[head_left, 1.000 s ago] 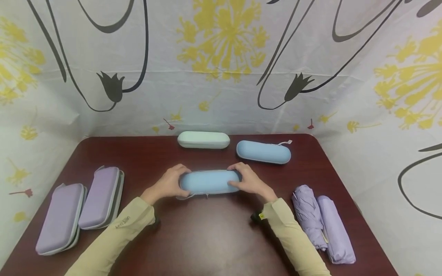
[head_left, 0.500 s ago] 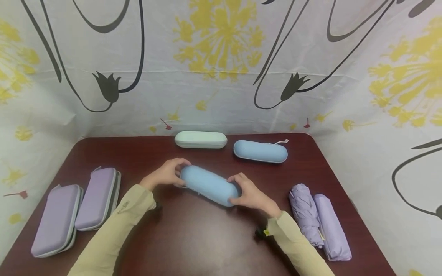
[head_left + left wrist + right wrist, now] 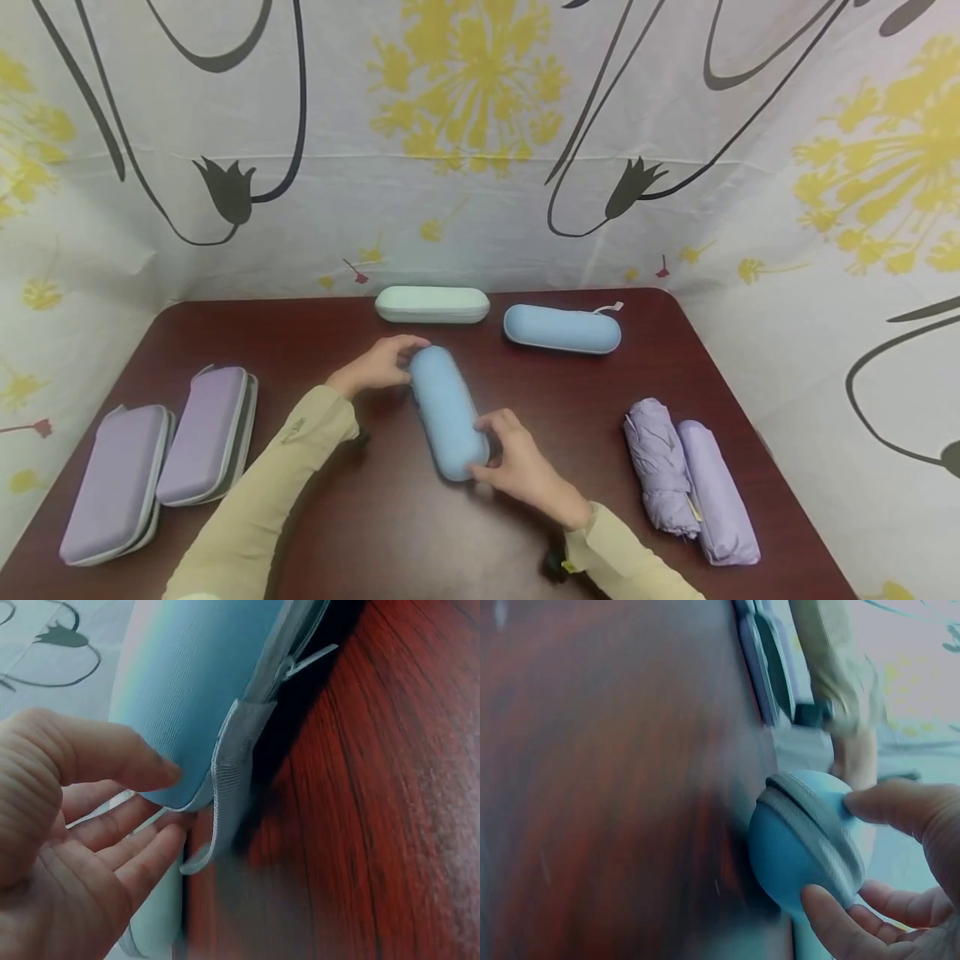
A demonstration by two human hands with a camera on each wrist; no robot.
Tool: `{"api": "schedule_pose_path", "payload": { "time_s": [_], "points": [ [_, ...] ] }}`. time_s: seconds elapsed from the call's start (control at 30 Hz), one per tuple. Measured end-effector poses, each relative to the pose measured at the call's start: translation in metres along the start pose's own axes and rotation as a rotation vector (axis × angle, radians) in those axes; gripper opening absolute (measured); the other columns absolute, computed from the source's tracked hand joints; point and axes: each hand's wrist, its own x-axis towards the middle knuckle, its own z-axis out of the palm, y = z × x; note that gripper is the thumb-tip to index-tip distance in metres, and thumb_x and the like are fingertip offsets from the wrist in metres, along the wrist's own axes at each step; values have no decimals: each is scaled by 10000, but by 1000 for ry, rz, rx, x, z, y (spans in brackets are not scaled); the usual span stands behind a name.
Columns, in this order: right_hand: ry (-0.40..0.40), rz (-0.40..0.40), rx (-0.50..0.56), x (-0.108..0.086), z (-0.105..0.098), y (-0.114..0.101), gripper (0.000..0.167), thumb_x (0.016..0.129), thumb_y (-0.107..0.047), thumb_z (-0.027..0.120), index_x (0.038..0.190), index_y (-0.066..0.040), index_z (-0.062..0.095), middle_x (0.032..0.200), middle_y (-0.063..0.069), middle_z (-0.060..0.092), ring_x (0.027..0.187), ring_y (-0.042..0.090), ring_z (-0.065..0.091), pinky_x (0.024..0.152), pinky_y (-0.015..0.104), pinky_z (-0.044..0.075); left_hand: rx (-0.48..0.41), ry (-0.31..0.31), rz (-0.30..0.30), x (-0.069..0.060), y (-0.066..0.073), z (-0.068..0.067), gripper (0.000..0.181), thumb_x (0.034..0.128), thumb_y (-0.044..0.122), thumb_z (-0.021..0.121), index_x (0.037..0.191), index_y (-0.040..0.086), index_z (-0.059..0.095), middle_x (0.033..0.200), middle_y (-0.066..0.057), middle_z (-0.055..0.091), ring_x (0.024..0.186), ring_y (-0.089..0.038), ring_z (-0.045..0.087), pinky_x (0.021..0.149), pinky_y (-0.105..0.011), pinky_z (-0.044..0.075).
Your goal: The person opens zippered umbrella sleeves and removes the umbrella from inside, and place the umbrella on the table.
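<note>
A light blue hard zip case [image 3: 447, 414] with rounded ends lies slantwise between my hands over the table's middle. My left hand [image 3: 384, 363] holds its far end; in the left wrist view the thumb [image 3: 150, 769] presses the upper side and the other fingers lie beneath. A fabric pull tab [image 3: 234, 761] hangs at that end beside the zip. My right hand [image 3: 521, 467] grips the near end, and the right wrist view shows thumb and fingers [image 3: 836, 922] spread round the end, across the zip seam. Whether the case touches the table I cannot tell.
A mint green case [image 3: 432, 305] and another blue case [image 3: 562, 329] lie along the back edge of the dark red table [image 3: 360, 533]. Two lilac zip cases [image 3: 116, 483] lie at the left, and two folded lilac umbrellas [image 3: 718, 492] at the right. Patterned cloth [image 3: 480, 225] hangs behind.
The blue case has turned from lying crosswise to pointing nearly away from me. Its right end came towards me with my right hand, while my left hand moved slightly away and right.
</note>
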Motion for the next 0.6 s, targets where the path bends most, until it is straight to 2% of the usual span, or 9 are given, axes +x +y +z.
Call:
{"api": "schedule_pose_path", "payload": {
  "time_s": [0.07,0.17,0.4,0.6],
  "points": [
    [1,-17,15,-1,6,-5,481,695,-34,779,1097,27,522,1038,129,480,761,207,556,560,194,511,30,6,35,3,0,2,573,709,-117,553,1276,-57,491,1269,-223,515,1155,-356,511,934,-450,443],
    [-1,-34,1,-2,12,-10,469,707,-46,774,1097,15,521,1043,121,478,774,219,562,574,188,510,56,15,48,6,1,5,563,712,-117,548,1268,-44,506,1261,-214,521,1143,-339,514,921,-445,454],
    [4,-18,-27,-1,15,-16,463,709,-49,775,1096,8,527,1034,97,476,770,235,563,585,212,516,68,53,19,5,1,8,563,712,-115,564,1266,-18,524,1238,-210,526,1073,-325,539,849,-396,502],
    [17,-79,-7,1,14,-12,422,731,-65,766,1085,3,546,1008,104,497,814,250,561,594,202,515,113,134,-18,2,2,15,512,731,-92,570,1238,-34,540,1151,-209,547,965,-301,535,826,-399,502]
  ]
}}
